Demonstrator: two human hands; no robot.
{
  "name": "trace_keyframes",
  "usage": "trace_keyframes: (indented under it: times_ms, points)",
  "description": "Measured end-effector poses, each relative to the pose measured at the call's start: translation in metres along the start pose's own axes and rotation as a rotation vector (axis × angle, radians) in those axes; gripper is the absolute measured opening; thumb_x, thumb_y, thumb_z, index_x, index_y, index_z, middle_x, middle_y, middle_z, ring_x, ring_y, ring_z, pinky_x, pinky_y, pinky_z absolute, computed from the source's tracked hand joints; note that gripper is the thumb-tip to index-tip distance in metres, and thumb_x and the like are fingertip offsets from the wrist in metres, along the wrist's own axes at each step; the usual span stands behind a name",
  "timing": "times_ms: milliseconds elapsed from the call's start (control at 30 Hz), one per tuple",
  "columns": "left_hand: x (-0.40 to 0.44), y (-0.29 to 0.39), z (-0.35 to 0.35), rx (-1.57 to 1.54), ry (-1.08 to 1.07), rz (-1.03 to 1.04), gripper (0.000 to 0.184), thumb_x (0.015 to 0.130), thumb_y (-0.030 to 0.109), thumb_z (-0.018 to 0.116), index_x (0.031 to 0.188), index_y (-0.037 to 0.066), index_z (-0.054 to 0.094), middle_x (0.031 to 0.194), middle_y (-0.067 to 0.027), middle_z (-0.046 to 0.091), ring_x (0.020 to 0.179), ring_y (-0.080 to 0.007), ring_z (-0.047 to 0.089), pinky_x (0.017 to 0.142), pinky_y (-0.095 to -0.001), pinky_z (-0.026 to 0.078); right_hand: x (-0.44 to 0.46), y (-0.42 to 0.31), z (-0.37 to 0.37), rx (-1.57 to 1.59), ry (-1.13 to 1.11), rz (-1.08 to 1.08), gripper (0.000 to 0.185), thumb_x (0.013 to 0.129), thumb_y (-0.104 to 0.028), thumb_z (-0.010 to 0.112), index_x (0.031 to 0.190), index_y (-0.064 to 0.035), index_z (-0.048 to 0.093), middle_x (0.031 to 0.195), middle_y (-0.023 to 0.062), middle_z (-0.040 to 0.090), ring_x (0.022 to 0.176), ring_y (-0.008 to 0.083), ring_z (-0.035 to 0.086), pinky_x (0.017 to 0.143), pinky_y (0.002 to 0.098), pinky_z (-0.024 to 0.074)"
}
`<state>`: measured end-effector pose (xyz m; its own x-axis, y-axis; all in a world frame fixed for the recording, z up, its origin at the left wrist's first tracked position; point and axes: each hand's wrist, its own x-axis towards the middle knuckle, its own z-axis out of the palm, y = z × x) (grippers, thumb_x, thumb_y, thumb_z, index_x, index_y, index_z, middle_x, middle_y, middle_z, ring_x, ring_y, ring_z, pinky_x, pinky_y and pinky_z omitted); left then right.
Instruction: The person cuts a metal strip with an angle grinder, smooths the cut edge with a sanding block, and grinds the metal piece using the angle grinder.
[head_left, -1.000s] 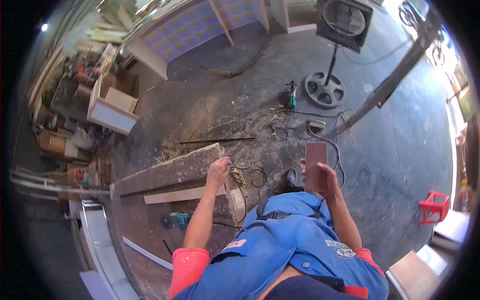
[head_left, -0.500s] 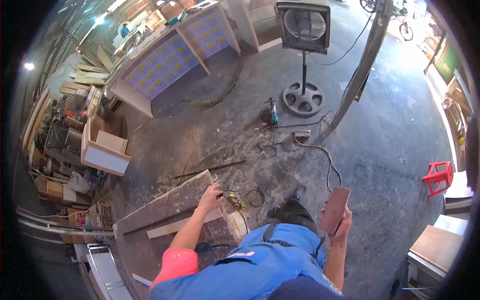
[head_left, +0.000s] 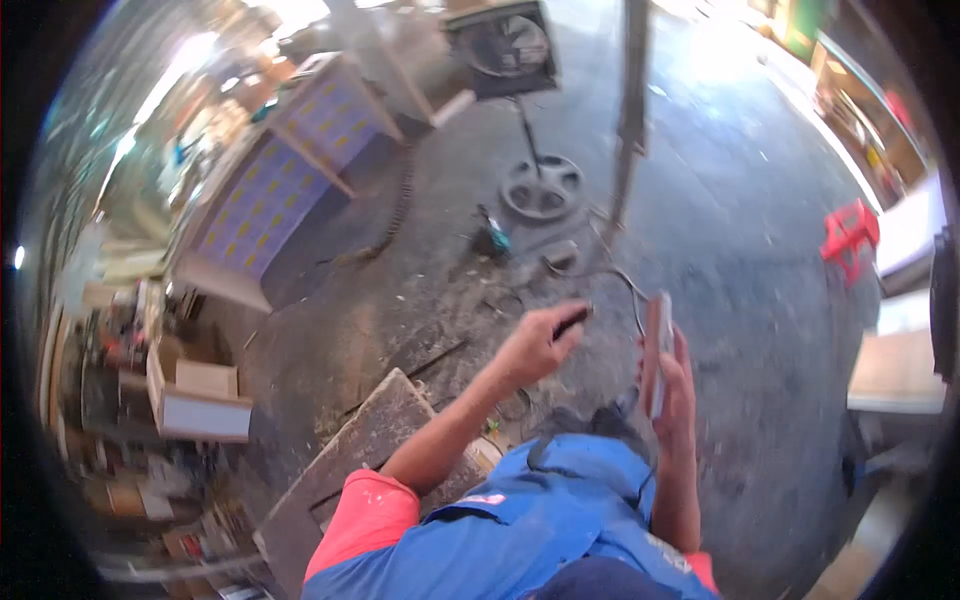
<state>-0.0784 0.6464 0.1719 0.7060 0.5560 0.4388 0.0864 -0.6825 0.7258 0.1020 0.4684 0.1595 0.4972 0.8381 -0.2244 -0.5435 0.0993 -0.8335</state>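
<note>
My left hand (head_left: 545, 345) is closed on a short dark object (head_left: 571, 322) with a light tip; blur hides its exact kind. It is stretched forward, past the corner of a dusty, worn board (head_left: 345, 445) at my left side. In my right hand (head_left: 677, 395) is a flat sanding block (head_left: 656, 355) with a reddish-brown face and a pale edge, tilted so that its edge faces me. The fingers wrap its right side, and a few fingertips show on its left. A gap separates the two hands.
A floor fan (head_left: 540, 187) stands ahead, with a teal power tool (head_left: 491, 238) and a cable (head_left: 632, 285) on the floor nearer me. A wooden cabinet frame (head_left: 262, 205) and an open box (head_left: 205, 415) are at left, a red stool (head_left: 851, 240) at right.
My left hand has moved from above the board to the right and forward, nearer my right hand. My right hand has raised the sanding block and turned it edge-on. The view has shifted.
</note>
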Motion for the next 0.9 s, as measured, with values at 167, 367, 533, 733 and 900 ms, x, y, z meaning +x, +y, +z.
trace_keyframes:
  times_ms: [167,367,533,733,900]
  points:
    - [0.042,0.100,-0.001,-0.457,-0.351,-0.491,0.040,0.105,0.016,0.058,0.143,0.005,0.057,0.078,0.0062,0.052,0.062,-0.0039,0.046,0.054,-0.0212,0.038,-0.042,-0.046,0.025,-0.275,0.168,-0.346,0.073,0.089,-0.014,0.070,0.155,-0.0066,0.038,0.129,0.0149,0.056,0.110,0.0183,0.059,0.090,0.0329,0.0516]
    - [0.040,0.118,0.010,-0.618,-0.379,-0.542,0.037,0.106,0.018,0.055,0.138,0.000,0.058,0.076,0.0065,0.050,0.063,-0.0034,0.043,0.054,-0.0216,0.035,-0.055,-0.046,0.021,-0.794,0.349,-0.820,0.076,0.086,-0.018,0.079,0.152,-0.0050,0.043,0.134,0.0199,0.052,0.125,0.0312,0.053,0.104,0.0421,0.0455]
    - [0.032,0.126,0.015,-0.687,-0.337,-0.573,0.037,0.108,0.023,0.052,0.135,0.000,0.060,0.077,0.0046,0.054,0.063,-0.0037,0.045,0.053,-0.0210,0.034,-0.066,-0.030,0.034,-0.854,0.359,-0.794,0.076,0.086,-0.024,0.080,0.152,-0.0075,0.045,0.137,0.0237,0.049,0.129,0.0384,0.049,0.106,0.0468,0.0440]
    - [0.022,0.125,0.033,-0.577,-0.280,-0.500,0.035,0.109,0.020,0.051,0.134,-0.002,0.060,0.079,0.0033,0.056,0.060,-0.0021,0.044,0.050,-0.0190,0.033,-0.072,-0.017,0.039,-0.820,0.432,-0.767,0.073,0.089,-0.026,0.077,0.152,-0.0091,0.044,0.138,0.0256,0.045,0.131,0.0413,0.046,0.106,0.0488,0.0431]
    - [0.018,0.137,0.036,-0.428,-0.316,-0.483,0.032,0.109,0.016,0.049,0.132,-0.002,0.062,0.075,0.0012,0.057,0.066,-0.0050,0.049,0.057,-0.0236,0.040,-0.059,-0.025,0.034,-0.790,0.458,-0.807,0.070,0.091,-0.022,0.073,0.152,-0.0066,0.044,0.134,0.0252,0.046,0.131,0.0413,0.045,0.108,0.0475,0.0413]
